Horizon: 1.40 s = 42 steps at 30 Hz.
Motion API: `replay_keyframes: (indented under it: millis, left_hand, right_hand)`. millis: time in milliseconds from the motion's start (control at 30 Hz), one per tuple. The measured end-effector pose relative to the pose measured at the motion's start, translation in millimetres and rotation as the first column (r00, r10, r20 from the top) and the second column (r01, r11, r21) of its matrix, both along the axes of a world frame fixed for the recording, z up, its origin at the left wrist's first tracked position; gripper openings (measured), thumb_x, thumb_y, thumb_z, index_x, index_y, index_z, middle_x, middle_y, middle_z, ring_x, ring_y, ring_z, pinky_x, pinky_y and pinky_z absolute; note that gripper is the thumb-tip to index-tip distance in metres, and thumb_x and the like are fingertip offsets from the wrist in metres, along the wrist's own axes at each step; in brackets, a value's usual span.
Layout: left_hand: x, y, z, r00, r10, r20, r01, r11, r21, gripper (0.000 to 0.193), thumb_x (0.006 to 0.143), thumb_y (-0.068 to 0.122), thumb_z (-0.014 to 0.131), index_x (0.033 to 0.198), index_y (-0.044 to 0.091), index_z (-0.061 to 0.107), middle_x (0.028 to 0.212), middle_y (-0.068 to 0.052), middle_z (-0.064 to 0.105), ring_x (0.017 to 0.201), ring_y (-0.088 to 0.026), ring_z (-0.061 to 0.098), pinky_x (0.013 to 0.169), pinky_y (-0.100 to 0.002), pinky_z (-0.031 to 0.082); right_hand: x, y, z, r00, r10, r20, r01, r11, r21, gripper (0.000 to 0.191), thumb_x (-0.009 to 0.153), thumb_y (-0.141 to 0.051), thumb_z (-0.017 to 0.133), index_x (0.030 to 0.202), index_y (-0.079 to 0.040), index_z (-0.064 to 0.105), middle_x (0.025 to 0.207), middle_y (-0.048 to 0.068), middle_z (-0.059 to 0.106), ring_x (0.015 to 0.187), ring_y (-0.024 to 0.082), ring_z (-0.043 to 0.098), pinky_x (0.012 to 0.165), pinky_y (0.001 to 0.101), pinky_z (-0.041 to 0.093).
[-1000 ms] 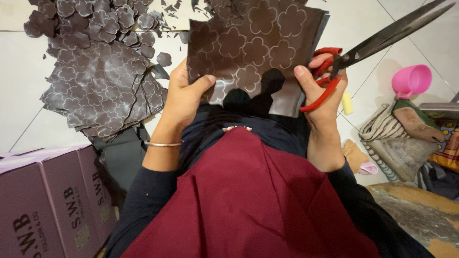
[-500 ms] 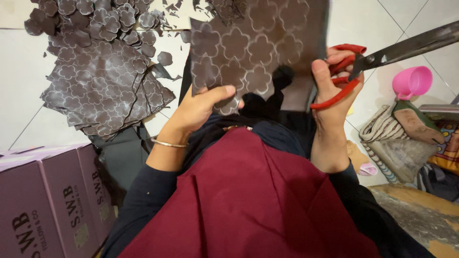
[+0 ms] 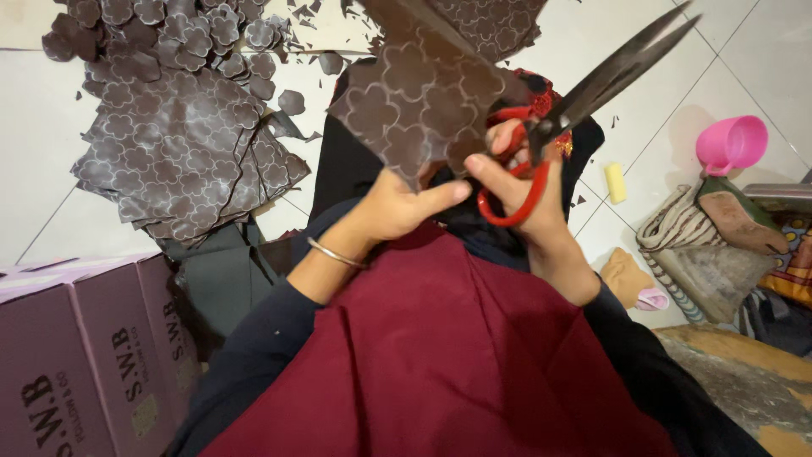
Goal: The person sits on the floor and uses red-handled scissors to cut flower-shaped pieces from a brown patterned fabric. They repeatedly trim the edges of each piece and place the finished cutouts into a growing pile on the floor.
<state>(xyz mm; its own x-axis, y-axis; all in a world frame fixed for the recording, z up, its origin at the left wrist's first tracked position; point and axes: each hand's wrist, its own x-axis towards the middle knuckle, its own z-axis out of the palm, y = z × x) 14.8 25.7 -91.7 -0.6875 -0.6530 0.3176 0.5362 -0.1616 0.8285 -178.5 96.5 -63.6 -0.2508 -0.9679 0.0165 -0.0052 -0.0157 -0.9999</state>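
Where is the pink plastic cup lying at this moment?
In the head view the pink plastic cup lies on its side on the white tiled floor at the far right, beyond the scissors, just above a striped cloth bundle.

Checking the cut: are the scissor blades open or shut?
Nearly shut: the scissors' dark blades lie almost together, only a thin gap at the tips.

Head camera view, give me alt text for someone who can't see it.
A person's right hand holds red-handled scissors beside a brown patterned sheet gripped by the left hand. A pile of cut-out pieces lies on the tiled floor.
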Motion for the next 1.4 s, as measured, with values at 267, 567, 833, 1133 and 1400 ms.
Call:
replay_keyframes:
  millis: [267, 567, 833, 1133, 1400]
  left_hand:
    - [48.8, -32.7, 12.0, 0.836, -0.326, -0.441, 0.531, 0.683, 0.502, 0.072, 0.099, 0.046, 0.068, 0.154, 0.005, 0.046, 0.152, -0.019, 0.053, 0.140, -0.036, 0.056, 0.120, -0.049, 0.045]
    - [36.2, -27.9, 9.6, 0.985, -0.051, 0.167, -0.024, 0.907, 0.421, 0.045, 0.099, 0.005, 0.069, 0.142, 0.000, 0.054, 0.131, -0.006, 0.063, 0.118, -0.017, 0.060, 0.105, -0.035, 0.051]
    - [38.4, -21.6, 7.2, 0.951, 0.176, 0.254, -0.220, 0.963, 0.157, 0.036, 0.105, 0.007, 0.064, 0.139, 0.001, 0.056, 0.130, -0.002, 0.065, 0.119, -0.011, 0.058, 0.107, -0.029, 0.049]
    - [40.3, -7.2, 40.4, 0.714, 0.290, 0.637, -0.212, 0.957, -0.198, 0.024, 0.107, 0.018, 0.063, 0.095, -0.002, 0.068, 0.080, -0.005, 0.060, 0.074, -0.015, 0.049, 0.069, -0.033, 0.044]
    - [32.7, 8.0, 43.0, 0.820, 0.371, 0.436, -0.243, 0.915, -0.322, 0.020, 0.106, 0.018, 0.060, 0.110, 0.000, 0.068, 0.091, -0.003, 0.068, 0.083, -0.013, 0.063, 0.076, -0.030, 0.052]
  right_hand:
    - [-29.0, -3.9, 32.2, 0.996, 0.075, -0.053, -0.078, 0.995, -0.060, 0.026, 0.094, 0.007, 0.074, 0.110, -0.005, 0.057, 0.113, 0.006, 0.068, 0.099, 0.013, 0.066, 0.096, 0.0296, 0.053]
    - [-37.1, -1.0, 9.9, 0.988, 0.113, -0.102, -0.127, 0.982, -0.138, 0.043, 0.096, -0.017, 0.084, 0.127, -0.001, 0.059, 0.125, 0.009, 0.069, 0.114, 0.018, 0.068, 0.103, 0.0327, 0.055]
    - [-65.0, 27.6, 5.9, 0.934, 0.302, -0.191, -0.268, 0.945, 0.186, 0.079, 0.091, -0.066, 0.072, 0.133, 0.000, 0.060, 0.109, 0.004, 0.064, 0.103, 0.013, 0.061, 0.093, 0.0273, 0.049]
    - [-56.0, 37.4, 16.4, 0.794, 0.507, -0.334, -0.428, 0.858, 0.284, 0.098, 0.077, -0.089, 0.059, 0.122, -0.002, 0.064, 0.096, 0.000, 0.058, 0.088, 0.011, 0.056, 0.078, 0.0261, 0.047]
    - [-15.4, 16.5, 63.9, 0.824, 0.505, -0.256, -0.437, 0.855, 0.280, 0.106, 0.076, -0.095, 0.051, 0.121, -0.001, 0.064, 0.097, 0.002, 0.055, 0.091, 0.013, 0.052, 0.081, 0.0280, 0.045]
